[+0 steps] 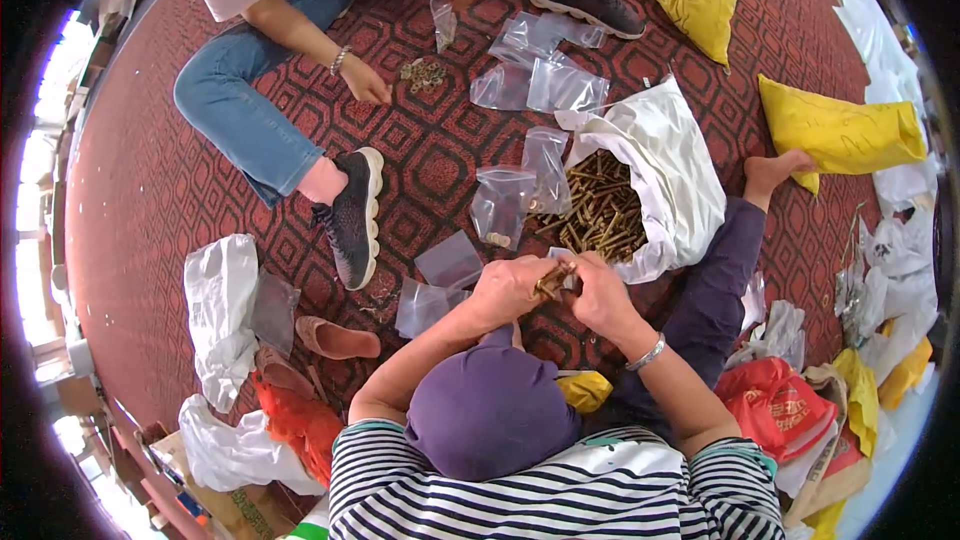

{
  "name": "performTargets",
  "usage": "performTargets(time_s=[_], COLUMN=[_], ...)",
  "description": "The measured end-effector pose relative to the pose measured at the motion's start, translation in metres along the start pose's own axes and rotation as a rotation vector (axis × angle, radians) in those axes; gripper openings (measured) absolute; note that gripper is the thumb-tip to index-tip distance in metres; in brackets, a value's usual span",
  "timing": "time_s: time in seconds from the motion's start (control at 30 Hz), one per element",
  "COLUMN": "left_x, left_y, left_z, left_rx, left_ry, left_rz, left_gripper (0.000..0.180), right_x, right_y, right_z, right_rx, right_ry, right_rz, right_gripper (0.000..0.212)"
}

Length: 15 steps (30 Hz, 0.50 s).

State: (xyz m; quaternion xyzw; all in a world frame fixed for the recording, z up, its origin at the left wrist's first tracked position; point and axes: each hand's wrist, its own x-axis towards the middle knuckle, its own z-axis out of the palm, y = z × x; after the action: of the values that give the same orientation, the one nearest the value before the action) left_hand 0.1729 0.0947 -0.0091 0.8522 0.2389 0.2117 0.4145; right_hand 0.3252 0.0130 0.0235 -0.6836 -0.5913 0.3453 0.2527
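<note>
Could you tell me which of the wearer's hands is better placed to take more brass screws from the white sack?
Probably the right hand: it lies beside the mouth of the white sack of brass screws. The left hand is farther off; both hold a screw bundle.

The only view comes from a head camera that looks steeply down from above onto a red patterned carpet (150,180), with the wearer's own striped shirt (560,490) at the lower edge. It is near the hands and faces forward toward another seated person (270,0) at the top. The fisheye lens bends the scene toward a dark round rim.
</note>
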Motion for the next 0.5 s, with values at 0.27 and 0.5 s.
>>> performTargets(time_s=[0.27,0.5], left_x=[-0.004,0.003], left_y=[0.013,0.015], left_z=[-0.022,-0.036], left_rx=[-0.587,-1.425], left_ry=[0.117,0.34], left_rz=[-0.423,-0.486], left_gripper=[0.011,0.025], right_x=[0.007,0.015], right_y=[-0.008,-0.016], right_z=[0.002,0.02], right_rx=[0.049,0.079], right_ry=[0.026,0.119], right_rz=[-0.021,-0.081], right_gripper=[0.041,0.047])
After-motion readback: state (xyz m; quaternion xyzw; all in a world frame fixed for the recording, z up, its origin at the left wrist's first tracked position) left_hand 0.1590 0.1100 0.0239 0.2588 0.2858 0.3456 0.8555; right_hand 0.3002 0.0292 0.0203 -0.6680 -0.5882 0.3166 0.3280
